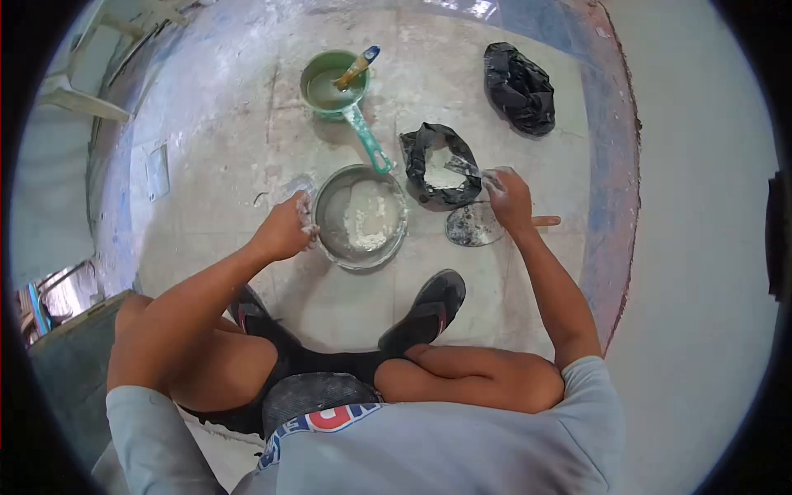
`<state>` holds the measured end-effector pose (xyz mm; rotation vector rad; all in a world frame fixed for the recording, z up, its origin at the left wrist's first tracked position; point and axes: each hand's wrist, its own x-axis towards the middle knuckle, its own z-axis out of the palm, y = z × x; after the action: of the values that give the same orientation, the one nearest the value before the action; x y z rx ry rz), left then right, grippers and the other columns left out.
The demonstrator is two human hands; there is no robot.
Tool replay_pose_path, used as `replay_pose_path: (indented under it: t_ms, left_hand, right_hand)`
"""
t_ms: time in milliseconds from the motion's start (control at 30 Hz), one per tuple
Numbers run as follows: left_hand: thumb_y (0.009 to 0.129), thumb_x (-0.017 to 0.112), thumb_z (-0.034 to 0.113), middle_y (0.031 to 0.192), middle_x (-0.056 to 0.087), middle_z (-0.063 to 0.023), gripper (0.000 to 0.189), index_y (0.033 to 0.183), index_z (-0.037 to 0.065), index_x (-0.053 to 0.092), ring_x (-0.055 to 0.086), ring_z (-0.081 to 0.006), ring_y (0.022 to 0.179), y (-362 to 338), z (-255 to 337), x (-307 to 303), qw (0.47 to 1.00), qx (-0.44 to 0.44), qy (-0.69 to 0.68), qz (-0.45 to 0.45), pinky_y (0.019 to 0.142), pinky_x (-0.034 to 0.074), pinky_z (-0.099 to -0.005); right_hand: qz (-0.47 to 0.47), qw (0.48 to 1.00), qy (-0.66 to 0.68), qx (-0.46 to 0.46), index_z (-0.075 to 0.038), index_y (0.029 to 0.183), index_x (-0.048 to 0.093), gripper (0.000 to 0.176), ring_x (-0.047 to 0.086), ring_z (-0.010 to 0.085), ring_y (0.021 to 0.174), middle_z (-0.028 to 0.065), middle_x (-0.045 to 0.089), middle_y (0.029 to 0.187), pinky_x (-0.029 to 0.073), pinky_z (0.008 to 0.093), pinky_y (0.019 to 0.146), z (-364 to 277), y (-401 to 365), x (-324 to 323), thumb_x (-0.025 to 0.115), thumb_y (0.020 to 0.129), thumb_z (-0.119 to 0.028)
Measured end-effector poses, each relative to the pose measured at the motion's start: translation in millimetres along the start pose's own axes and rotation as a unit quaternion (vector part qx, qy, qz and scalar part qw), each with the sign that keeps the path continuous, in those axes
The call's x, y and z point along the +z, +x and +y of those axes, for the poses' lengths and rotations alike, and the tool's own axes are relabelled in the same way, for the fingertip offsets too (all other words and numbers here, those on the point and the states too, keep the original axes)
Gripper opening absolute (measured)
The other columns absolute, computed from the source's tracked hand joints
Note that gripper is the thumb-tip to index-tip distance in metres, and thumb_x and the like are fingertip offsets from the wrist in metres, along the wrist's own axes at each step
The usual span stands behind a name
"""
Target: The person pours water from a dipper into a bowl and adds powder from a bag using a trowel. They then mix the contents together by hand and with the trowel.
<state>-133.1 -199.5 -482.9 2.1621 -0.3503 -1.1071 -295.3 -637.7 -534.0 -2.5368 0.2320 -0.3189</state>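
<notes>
A round grey bowl (333,213) stands on the floor between my feet and holds white powder (370,219) over wet grey material. My left hand (290,227), dusted white, has its fingers closed on the bowl's left rim. To the right, an open black plastic bag (419,165) contains more white powder. My right hand (507,195) grips a small metal scraper (464,167), whose blade is over the powder in the bag. Under the right hand lies a round, stained tool (473,226) with a wooden handle (546,221).
A green dipper (305,85) with liquid and a paintbrush (358,68) stands beyond the bowl. Another black bag (521,89) lies at the upper right. My shoes (426,307) are close to the bowl's near side. A pale wall (693,206) borders the floor on the right.
</notes>
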Motion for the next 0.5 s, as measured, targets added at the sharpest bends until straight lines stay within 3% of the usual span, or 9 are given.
replay_pose_path:
  t_ms: [67,200,267,333,500]
  left_hand:
    - [0.089,0.073,0.003,0.079,0.068,-0.0158,0.028,0.106,0.001,0.050,0.074,-0.0258,0.070,-5,10,-2,0.998,-0.037,-0.051,-0.011,0.063,0.057,-0.0399]
    - [0.090,0.072,0.001,0.078,0.069,-0.0144,0.027,0.106,0.000,0.051,0.074,-0.0240,0.069,-4,1,1,0.997,-0.038,-0.066,-0.012,0.061,0.058,-0.0387]
    - [0.091,0.070,-0.001,0.078,0.068,-0.0145,0.028,0.110,0.000,0.050,0.074,-0.0223,0.068,-3,-4,1,0.999,-0.017,-0.033,-0.010,0.059,0.059,-0.0368]
    - [0.092,0.069,-0.002,0.078,0.068,-0.0146,0.030,0.113,-0.001,0.049,0.074,-0.0218,0.068,-8,11,-2,0.996,-0.053,-0.074,-0.024,0.057,0.059,-0.0361]
    - [0.094,0.066,-0.004,0.079,0.066,-0.0122,0.026,0.111,-0.002,0.047,0.074,-0.0202,0.069,-7,21,-4,0.993,-0.068,-0.092,-0.034,0.059,0.060,-0.0344]
  right_hand:
    - [0.016,1.000,0.007,0.012,-0.009,0.108,0.073,0.020,0.066,0.0358,0.098,0.0115,0.069,0.105,0.053,0.0428,0.082,3,2,7,0.070,0.088,-0.008]
    - [0.044,0.997,-0.042,0.036,-0.011,0.108,0.072,0.021,0.067,0.0352,0.096,0.0100,0.068,0.106,0.054,0.0425,0.081,4,8,18,0.070,0.087,-0.008]
    - [0.041,0.998,-0.022,0.040,-0.011,0.108,0.073,0.022,0.067,0.0351,0.096,0.0098,0.068,0.105,0.054,0.0423,0.080,10,4,19,0.070,0.087,-0.008]
    - [-0.005,0.997,0.013,0.071,-0.010,0.108,0.073,0.022,0.068,0.0353,0.096,0.0101,0.068,0.106,0.054,0.0421,0.081,4,0,13,0.070,0.086,-0.007]
    - [-0.029,0.996,0.077,0.046,-0.002,0.103,0.072,0.023,0.068,0.0382,0.092,0.0166,0.069,0.102,0.054,0.0415,0.083,19,-21,16,0.074,0.081,-0.006]
